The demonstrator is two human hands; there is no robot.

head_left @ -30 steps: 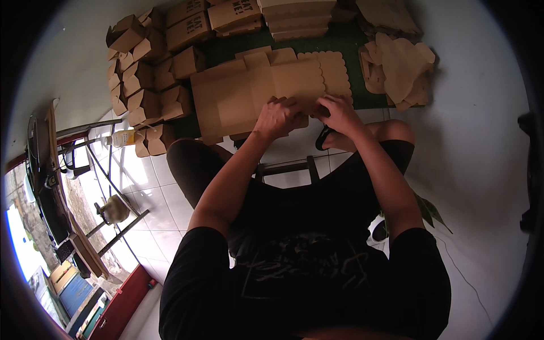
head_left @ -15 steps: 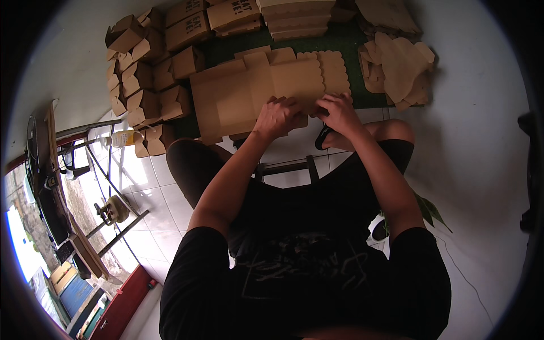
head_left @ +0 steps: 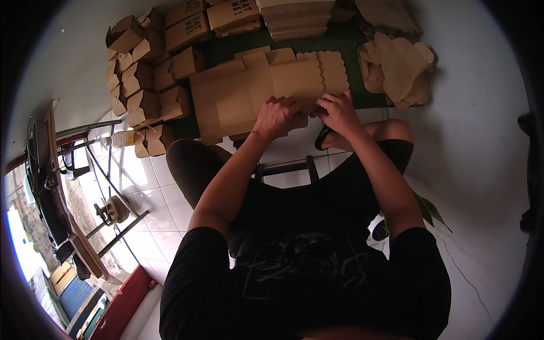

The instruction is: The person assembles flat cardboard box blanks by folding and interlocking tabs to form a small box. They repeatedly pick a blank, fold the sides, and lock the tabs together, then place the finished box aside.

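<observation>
A flat brown cardboard box blank (head_left: 232,102) with crease lines and scalloped edges at its right end lies on the green surface before me. Over its near edge, right of the middle, my left hand (head_left: 277,117) is closed, fingers curled and bent down onto the card. A short gap to the right, my right hand (head_left: 339,115) pinches the same near edge close to the scalloped end. My palms and bent fingers hide the bit of card gripped there. The blank's near edge reaches over my lap side.
Folded small boxes (head_left: 141,79) are stacked at the left. Printed boxes (head_left: 190,28) and a pile of scalloped trays (head_left: 297,20) stand at the back. Loose flat card pieces (head_left: 399,65) lie at the right. A bottle (head_left: 123,139) is near the left boxes.
My right hand's fingers have shifted very slightly at the card's edge. The left hand and the blank look the same.
</observation>
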